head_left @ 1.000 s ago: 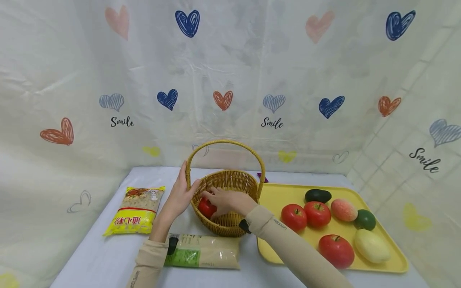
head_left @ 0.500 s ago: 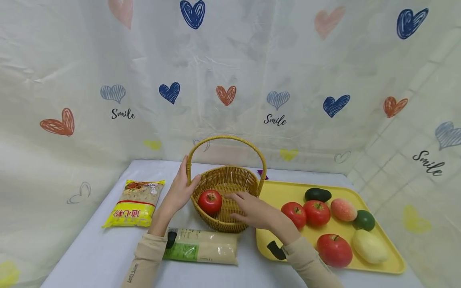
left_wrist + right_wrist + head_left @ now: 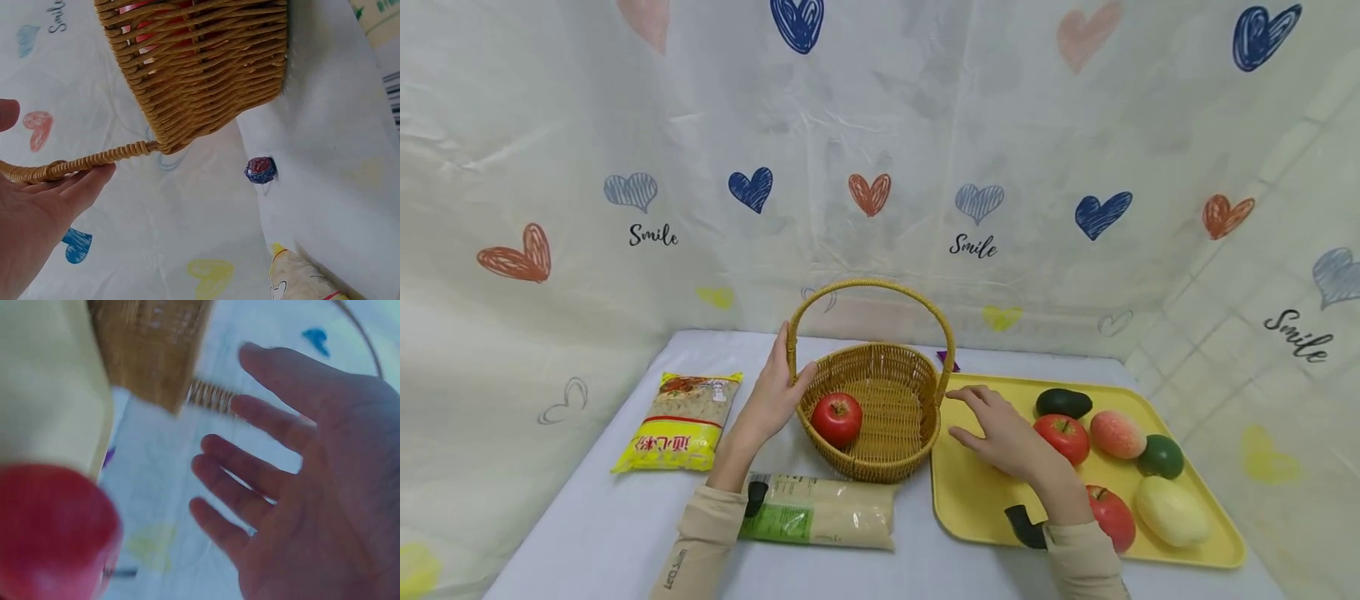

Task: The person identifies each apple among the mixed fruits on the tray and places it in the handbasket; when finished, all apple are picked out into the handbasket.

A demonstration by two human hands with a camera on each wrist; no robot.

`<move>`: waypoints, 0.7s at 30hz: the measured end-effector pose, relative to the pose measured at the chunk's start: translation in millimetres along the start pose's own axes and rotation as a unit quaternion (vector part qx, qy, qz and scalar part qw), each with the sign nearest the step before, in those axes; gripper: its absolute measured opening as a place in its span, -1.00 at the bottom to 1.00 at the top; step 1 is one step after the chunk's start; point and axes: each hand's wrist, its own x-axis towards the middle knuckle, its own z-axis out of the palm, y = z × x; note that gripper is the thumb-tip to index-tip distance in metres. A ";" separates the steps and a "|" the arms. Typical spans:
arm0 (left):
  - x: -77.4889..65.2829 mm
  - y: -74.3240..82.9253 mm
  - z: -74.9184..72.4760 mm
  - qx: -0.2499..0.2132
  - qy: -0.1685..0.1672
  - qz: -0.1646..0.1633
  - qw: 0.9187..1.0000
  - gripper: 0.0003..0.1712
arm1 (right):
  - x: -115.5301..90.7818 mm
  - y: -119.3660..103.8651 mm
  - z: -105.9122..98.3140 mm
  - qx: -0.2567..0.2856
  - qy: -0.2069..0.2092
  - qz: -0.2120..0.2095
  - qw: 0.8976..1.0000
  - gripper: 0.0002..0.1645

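Left hand (image 3: 771, 400): fingers straight, touching basket handle (image 3: 870, 283) on left side
Right hand (image 3: 1009, 433): released, fingers spread, above yellow tray (image 3: 958, 508)
Wicker basket (image 3: 891, 408): glossy red apple (image 3: 837, 419) inside, left
Tray contents, right: red apples (image 3: 1062, 439), peach (image 3: 1117, 434)
Left sleeve (image 3: 703, 533): "Lets Slim"
Macaroni bag (image 3: 692, 408), left: red Chinese characters
Backdrop (image 3: 880, 100): "Smile"

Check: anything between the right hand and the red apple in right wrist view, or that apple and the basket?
Nothing visible between the right hand and the red apple, just a gap. Toward the basket: the left rim of the yellow tray, then the basket's rim, with its handle arching above.
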 end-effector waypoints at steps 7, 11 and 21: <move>-0.1 -1.9 -1.2 0.012 0.000 -0.006 1.000 0.06 | -6.6 24.6 -7.0 -0.011 -0.037 0.051 0.998 -0.17; -1.0 -3.5 -4.7 0.010 0.009 -0.009 1.000 0.05 | -6.3 36.1 -4.0 -0.018 -0.061 0.077 0.995 -0.09; 0.9 -2.1 -0.6 0.000 0.000 -0.001 1.000 0.04 | -14.3 54.2 2.7 -0.016 -0.102 0.100 0.990 -0.06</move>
